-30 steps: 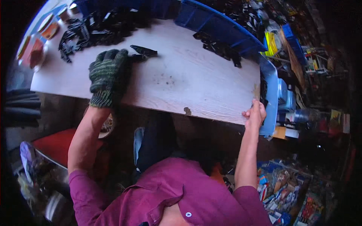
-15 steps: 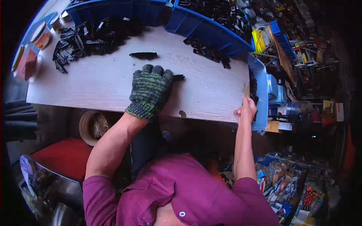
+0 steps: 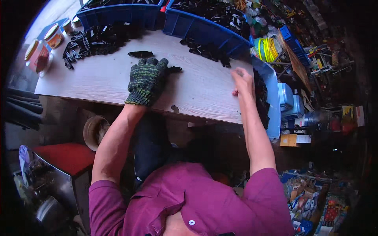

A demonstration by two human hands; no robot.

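Note:
My left hand (image 3: 146, 80) wears a dark green and black knitted glove and rests back-up on the pale wood-grain table (image 3: 98, 80). Its fingers bend over a small black plastic part (image 3: 173, 69), whose end sticks out on the right; the thumb is hidden. Just beyond the fingertips lies another black part (image 3: 140, 54), untouched. Over the table's right end is my bare right hand (image 3: 243, 82), its fingers closed. Anything in that grip is too small or blurred to make out.
Black parts lie heaped (image 3: 94, 43) at the far left and in a smaller pile (image 3: 206, 51) at the far right. Blue crates (image 3: 204, 29) line the back edge. A light-blue bin (image 3: 273, 98) adjoins the right edge. Lidded jars (image 3: 37, 57) stand at the left corner.
My right hand has moved from the right edge leftward and farther over the table. The straw-like tuft at its fingers no longer shows. The gloved left hand stays by the same part.

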